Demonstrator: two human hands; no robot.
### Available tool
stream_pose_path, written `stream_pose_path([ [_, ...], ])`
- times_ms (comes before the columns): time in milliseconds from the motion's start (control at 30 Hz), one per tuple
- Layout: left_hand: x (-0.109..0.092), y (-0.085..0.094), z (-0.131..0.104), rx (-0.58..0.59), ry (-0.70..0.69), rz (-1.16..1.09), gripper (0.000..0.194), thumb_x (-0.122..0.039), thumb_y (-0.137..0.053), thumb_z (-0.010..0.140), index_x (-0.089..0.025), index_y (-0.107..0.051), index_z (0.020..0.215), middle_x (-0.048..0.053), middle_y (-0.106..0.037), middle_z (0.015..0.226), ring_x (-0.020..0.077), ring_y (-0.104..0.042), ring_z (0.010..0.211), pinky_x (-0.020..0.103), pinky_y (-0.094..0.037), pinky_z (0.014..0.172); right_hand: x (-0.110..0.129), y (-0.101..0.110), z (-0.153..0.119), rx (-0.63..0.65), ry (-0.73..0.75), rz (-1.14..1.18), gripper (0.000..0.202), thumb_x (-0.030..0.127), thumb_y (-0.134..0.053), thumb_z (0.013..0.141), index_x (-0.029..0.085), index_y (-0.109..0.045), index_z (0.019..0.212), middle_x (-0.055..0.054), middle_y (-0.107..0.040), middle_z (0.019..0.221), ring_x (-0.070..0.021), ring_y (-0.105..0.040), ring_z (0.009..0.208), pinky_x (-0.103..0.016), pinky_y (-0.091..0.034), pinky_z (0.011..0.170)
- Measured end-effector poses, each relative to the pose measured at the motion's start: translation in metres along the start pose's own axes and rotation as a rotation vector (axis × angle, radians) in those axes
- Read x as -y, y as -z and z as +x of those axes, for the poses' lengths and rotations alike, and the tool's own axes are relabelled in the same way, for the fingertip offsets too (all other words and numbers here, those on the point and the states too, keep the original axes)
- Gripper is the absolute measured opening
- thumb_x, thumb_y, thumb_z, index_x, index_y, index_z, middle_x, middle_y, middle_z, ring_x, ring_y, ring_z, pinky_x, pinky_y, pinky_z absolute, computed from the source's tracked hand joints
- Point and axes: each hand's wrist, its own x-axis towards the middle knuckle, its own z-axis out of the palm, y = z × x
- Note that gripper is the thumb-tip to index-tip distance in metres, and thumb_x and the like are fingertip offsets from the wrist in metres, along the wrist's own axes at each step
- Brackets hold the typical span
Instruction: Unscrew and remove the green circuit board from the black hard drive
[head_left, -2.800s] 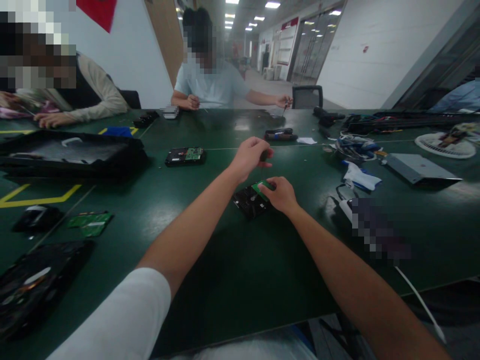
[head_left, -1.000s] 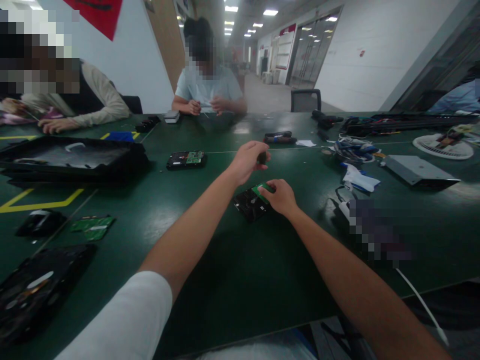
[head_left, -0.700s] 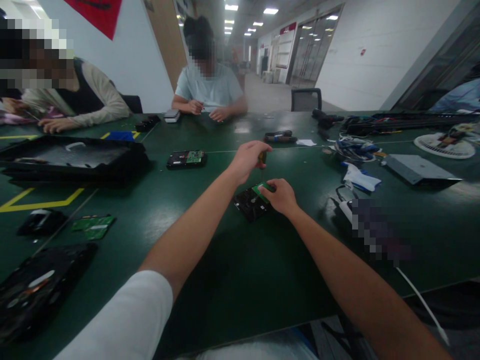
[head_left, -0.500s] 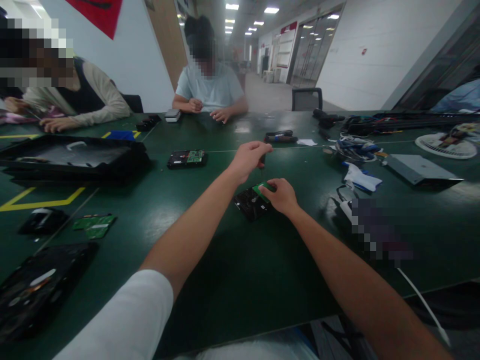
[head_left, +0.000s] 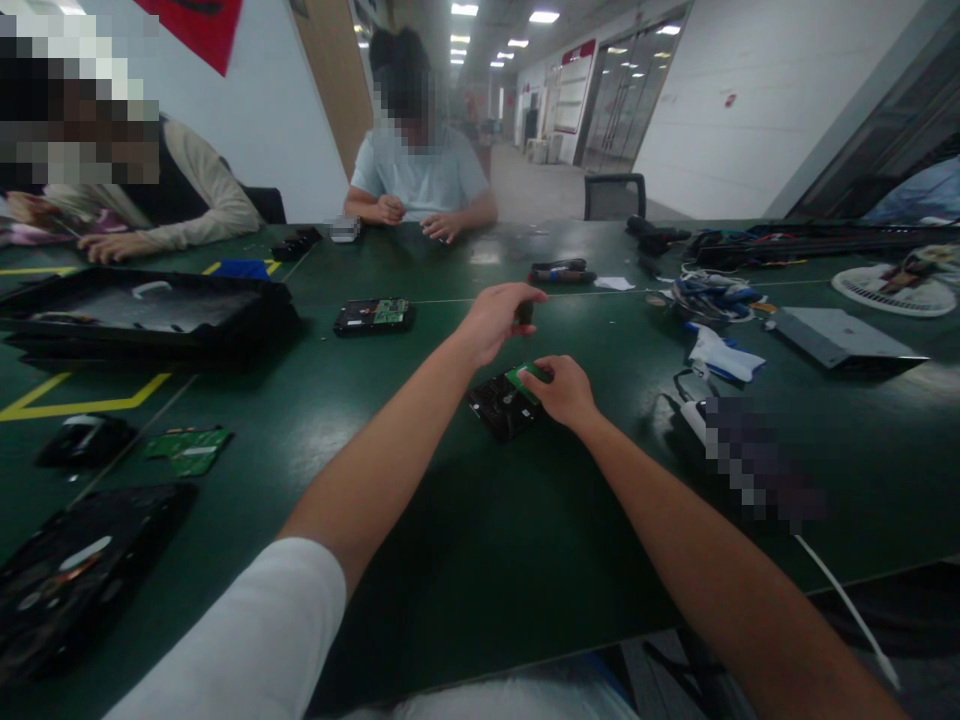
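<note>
A black hard drive (head_left: 499, 408) with a green circuit board lies on the green table in front of me. My right hand (head_left: 561, 388) is closed on its right side, the thumb resting over the board. Above the drive, my left hand (head_left: 499, 318) holds a screwdriver (head_left: 526, 313) upright by its dark handle, between thumb and fingers. The thin shaft points down at the drive's far edge; whether its tip sits in a screw cannot be made out.
Another hard drive (head_left: 374, 316) lies farther left, beyond a loose green circuit board (head_left: 191, 451). Black trays (head_left: 150, 300) are stacked at left. Bundled cables (head_left: 712, 297), a white-and-blue glove (head_left: 724, 352) and a grey metal box (head_left: 847, 340) lie right. Two people sit across the table.
My left fingers have shifted around the screwdriver handle, with more of the handle showing between them. My right hand and the hard drive stay in place.
</note>
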Motion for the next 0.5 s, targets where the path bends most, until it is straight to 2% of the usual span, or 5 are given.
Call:
stream_pose_path([
  [167,-0.0012,-0.0019,-0.0016,0.039,0.044,-0.031,0.019,-0.032,-0.069,0.082,-0.015,-0.069,0.091,0.007,-0.066,0.085,0.0175,-0.064,0.079,0.029,-0.058,0.065,-0.0003,-0.0006,0.0001,-0.004,0.004,-0.021,0.037,0.055,-0.067,0.091,0.021,-0.073,0.104,-0.008,-0.073,0.106,-0.0235,-0.065,0.098,-0.035,-0.047,0.085],
  [300,0.0009,-0.0022,0.0007,0.027,0.072,-0.104,0.016,-0.03,-0.067,0.082,-0.016,-0.062,0.088,0.008,-0.068,0.082,0.0193,-0.067,0.079,0.034,-0.061,0.069,-0.0002,-0.0002,-0.0002,-0.001,0.01,-0.026,0.037,0.055,-0.067,0.091,0.021,-0.074,0.104,-0.008,-0.072,0.105,-0.0237,-0.065,0.098,-0.035,-0.047,0.085],
  [367,0.0012,-0.0014,0.0015,0.022,0.054,-0.08,0.015,-0.03,-0.067,0.08,-0.016,-0.063,0.085,0.008,-0.068,0.084,0.0187,-0.066,0.079,0.032,-0.06,0.069,-0.0002,0.0,-0.0003,0.0,-0.001,-0.012,0.038,0.055,-0.067,0.09,0.021,-0.073,0.106,-0.009,-0.072,0.106,-0.0236,-0.065,0.098,-0.035,-0.047,0.085],
  [500,-0.0012,0.0001,0.0005,0.002,-0.019,0.065,0.016,-0.031,-0.067,0.078,-0.015,-0.07,0.08,0.008,-0.067,0.087,0.0163,-0.061,0.078,0.024,-0.053,0.058,-0.0006,0.0,-0.0003,0.006,-0.004,0.0,0.039,0.055,-0.067,0.091,0.021,-0.073,0.107,-0.009,-0.072,0.107,-0.0235,-0.065,0.098,-0.035,-0.047,0.084],
])
